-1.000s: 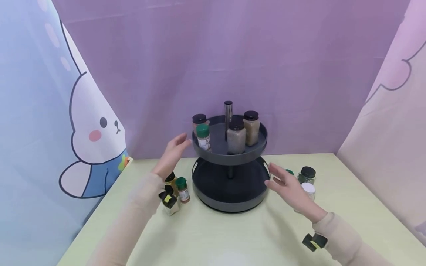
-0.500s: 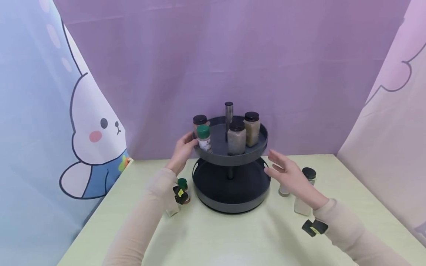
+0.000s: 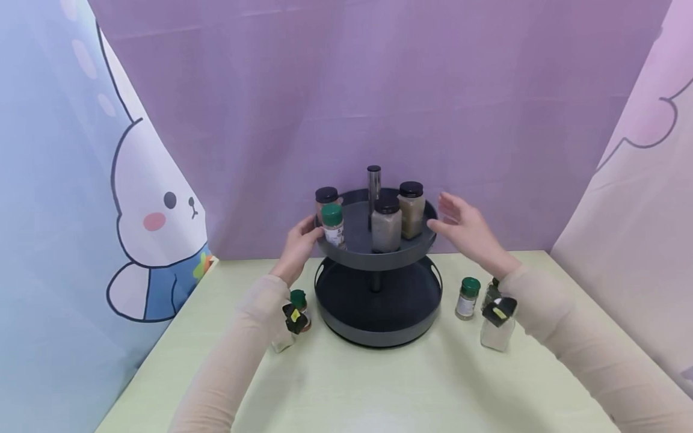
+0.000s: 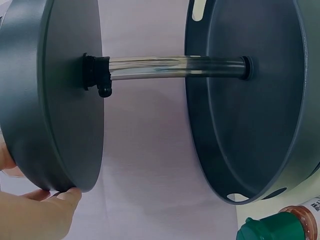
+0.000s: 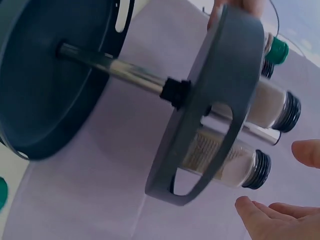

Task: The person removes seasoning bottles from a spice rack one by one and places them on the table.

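Note:
A dark grey two-tier turntable rack stands at the middle, its upper tray (image 3: 373,260) above a lower tray (image 3: 379,337) on a metal post (image 4: 150,67). My left hand (image 3: 295,249) grips the upper tray's left rim, thumb near a green-capped spice jar (image 3: 332,227). Beside the tray's right rim my right hand (image 3: 471,233) is held with fingers and thumb spread. It is apart from the tray and the jars in the right wrist view. Black-capped jars also stand on the upper tray: a greyish one (image 3: 387,228), a tan one (image 3: 411,213), and one partly hidden (image 3: 326,195).
On the table right of the rack stand a green-capped jar (image 3: 467,299) and a clear jar (image 3: 495,335), partly behind the right wrist. Left of it, a green-capped jar (image 3: 299,299) and others are partly covered by the left sleeve. Purple cloth (image 3: 379,90) hangs behind.
My left hand has moved right onto the upper tray's rim and stayed there. The right hand has risen from beside the lower tray to the upper tray's level. The jars on the tray look unmoved.

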The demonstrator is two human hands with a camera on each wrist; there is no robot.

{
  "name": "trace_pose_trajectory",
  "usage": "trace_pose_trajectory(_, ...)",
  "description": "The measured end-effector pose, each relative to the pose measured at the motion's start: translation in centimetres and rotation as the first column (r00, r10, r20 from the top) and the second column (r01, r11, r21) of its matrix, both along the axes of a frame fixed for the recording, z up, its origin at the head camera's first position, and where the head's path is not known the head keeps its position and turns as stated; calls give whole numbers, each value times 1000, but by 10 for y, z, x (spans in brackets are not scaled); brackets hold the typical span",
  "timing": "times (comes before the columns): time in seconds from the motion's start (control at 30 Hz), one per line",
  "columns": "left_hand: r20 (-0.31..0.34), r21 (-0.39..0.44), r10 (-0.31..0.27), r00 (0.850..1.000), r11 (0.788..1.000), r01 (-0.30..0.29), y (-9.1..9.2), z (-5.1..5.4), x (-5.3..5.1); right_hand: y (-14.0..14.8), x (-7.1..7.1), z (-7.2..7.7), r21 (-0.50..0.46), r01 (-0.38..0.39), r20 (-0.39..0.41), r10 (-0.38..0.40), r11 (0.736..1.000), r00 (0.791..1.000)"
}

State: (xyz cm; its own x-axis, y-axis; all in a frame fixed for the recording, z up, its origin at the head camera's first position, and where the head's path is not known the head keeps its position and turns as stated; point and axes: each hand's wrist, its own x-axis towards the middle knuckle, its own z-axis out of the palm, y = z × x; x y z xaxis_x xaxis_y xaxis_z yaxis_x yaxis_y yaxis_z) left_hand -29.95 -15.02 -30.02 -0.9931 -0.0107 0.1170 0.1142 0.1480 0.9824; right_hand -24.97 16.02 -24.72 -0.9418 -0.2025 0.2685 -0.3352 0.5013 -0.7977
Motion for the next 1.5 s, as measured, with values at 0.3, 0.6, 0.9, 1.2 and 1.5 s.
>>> trace_pose_trajectory(0.3,-4,2,8,1000,1000,-8,-3,0,2,-17,-31,15,88,20,57,-25,996,998)
trace_pose_trajectory(0.6,-1,10,23,1000,1000,-23,-3,-4,1,-33,-55,6,198,55,59,-68,979,996)
trace_pose_trajectory(0.9,11,40,15,1000,999,-16,2,1,7,-37,-63,0,185,88,48,-99,979,994)
trace_pose_trajectory(1.2,7,36,21,1000,999,-21,3,-4,1,-36,-64,2,217,104,26,-112,971,993)
trace_pose_trajectory(1.5,13,40,16,1000,999,-16,3,-4,2,-36,-64,-1,229,145,-2,-148,963,989)
